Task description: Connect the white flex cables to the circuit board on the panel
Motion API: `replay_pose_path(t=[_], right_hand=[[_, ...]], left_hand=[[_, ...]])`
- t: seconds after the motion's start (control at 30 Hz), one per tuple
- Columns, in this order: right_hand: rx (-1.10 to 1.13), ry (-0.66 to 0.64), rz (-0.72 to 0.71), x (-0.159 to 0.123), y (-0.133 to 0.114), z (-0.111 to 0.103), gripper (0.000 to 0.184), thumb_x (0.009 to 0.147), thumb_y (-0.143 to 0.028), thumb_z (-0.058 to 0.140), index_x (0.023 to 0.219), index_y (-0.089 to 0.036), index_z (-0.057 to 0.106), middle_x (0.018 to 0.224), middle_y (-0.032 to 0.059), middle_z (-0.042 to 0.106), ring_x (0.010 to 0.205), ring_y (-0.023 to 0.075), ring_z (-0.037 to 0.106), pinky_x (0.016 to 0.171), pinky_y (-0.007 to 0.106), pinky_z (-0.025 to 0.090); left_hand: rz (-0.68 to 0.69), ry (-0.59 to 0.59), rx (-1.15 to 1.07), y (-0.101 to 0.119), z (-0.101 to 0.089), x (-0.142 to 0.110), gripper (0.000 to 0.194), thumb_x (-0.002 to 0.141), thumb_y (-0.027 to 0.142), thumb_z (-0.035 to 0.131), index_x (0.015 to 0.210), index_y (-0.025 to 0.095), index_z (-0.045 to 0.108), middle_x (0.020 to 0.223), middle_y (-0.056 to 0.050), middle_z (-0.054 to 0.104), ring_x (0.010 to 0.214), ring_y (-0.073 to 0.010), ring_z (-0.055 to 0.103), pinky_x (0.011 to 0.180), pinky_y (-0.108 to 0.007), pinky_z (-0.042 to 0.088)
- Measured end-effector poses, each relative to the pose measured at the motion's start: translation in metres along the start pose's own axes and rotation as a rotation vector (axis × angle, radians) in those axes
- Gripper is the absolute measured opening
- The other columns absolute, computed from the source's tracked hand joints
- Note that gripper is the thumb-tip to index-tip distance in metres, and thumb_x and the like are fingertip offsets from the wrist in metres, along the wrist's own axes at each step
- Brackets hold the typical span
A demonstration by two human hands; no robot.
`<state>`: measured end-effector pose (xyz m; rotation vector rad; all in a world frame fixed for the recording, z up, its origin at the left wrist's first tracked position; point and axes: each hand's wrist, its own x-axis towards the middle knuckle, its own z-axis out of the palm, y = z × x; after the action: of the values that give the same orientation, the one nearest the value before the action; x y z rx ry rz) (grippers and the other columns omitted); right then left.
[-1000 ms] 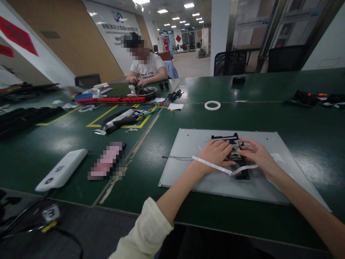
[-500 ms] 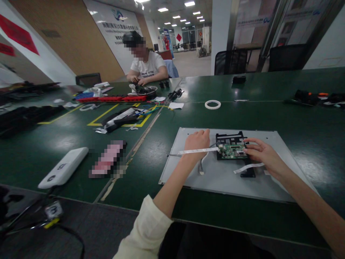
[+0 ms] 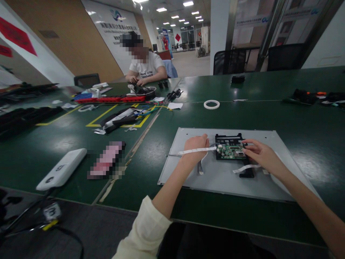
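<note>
The green circuit board (image 3: 230, 152) lies on a black bracket (image 3: 247, 173), just left of the right hand's fingertips. Under both hands is a pale grey panel (image 3: 219, 183), which rests on a glossy green table (image 3: 129, 199). Beyond the fingers stands out a white ring (image 3: 211, 108); farther, to their left, a person in a white T-shirt (image 3: 148, 67) sits across the table, and to their right is a mesh chair (image 3: 229, 62).

The right hand (image 3: 260, 154) comes with bent fingers to the board's edge; I cannot tell whether they clamp it. The left hand (image 3: 195, 145) is curled, fingertips hidden, so its grip is unclear; a white ribbon cable (image 3: 210, 149) crosses its wrist.
</note>
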<state>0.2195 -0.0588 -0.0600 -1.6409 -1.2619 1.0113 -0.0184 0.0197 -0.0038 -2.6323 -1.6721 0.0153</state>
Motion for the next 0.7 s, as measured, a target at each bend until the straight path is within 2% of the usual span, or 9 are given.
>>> replay_pose_path(t=[0.13,0.33,0.47,0.6,0.7], right_hand=[[-0.190,0.041,-0.125,-0.003,-0.004,-0.003,0.038,0.077,-0.041,0.059,0.112,-0.025,0.059,0.095,0.0042,0.068,0.087,0.0219,0.064,0.082,0.039,0.050],[-0.265,0.073,-0.174,-0.004,-0.006,-0.004,0.036,0.079,-0.042,0.056,0.109,-0.023,0.060,0.094,0.0046,0.068,0.090,0.0231,0.063,0.081,0.040,0.051],[-0.329,0.079,-0.209,-0.001,0.000,-0.016,0.033,0.081,-0.041,0.052,0.106,-0.023,0.062,0.097,0.0048,0.068,0.091,0.0230,0.063,0.081,0.039,0.050],[-0.457,0.065,-0.164,-0.003,0.004,-0.035,0.031,0.081,-0.045,0.051,0.096,-0.023,0.067,0.097,0.0037,0.068,0.090,0.0234,0.062,0.081,0.039,0.047],[-0.517,-0.003,-0.152,-0.005,0.008,-0.045,0.033,0.081,-0.050,0.051,0.091,-0.024,0.069,0.096,0.0034,0.068,0.089,0.0241,0.061,0.079,0.038,0.046]], left_hand=[[0.018,0.023,0.016,-0.001,-0.001,0.000,0.030,0.092,0.033,0.032,0.099,0.018,0.057,0.082,-0.008,0.066,0.079,-0.0216,0.064,0.064,-0.028,0.043],[0.029,0.040,0.025,-0.003,0.002,0.001,0.029,0.092,0.032,0.032,0.099,0.019,0.057,0.080,-0.008,0.067,0.074,-0.0223,0.064,0.062,-0.029,0.043],[0.030,0.096,-0.005,-0.002,0.003,0.002,0.026,0.092,0.028,0.034,0.096,0.017,0.057,0.082,-0.007,0.065,0.077,-0.0203,0.062,0.065,-0.029,0.044],[0.181,0.229,-0.054,0.001,0.003,0.000,0.025,0.093,0.024,0.034,0.095,0.016,0.058,0.089,-0.007,0.062,0.088,-0.0187,0.057,0.076,-0.030,0.043],[0.298,0.274,-0.060,0.006,0.004,-0.001,0.026,0.093,0.025,0.034,0.097,0.017,0.058,0.090,-0.006,0.059,0.088,-0.0188,0.054,0.078,-0.031,0.043]])
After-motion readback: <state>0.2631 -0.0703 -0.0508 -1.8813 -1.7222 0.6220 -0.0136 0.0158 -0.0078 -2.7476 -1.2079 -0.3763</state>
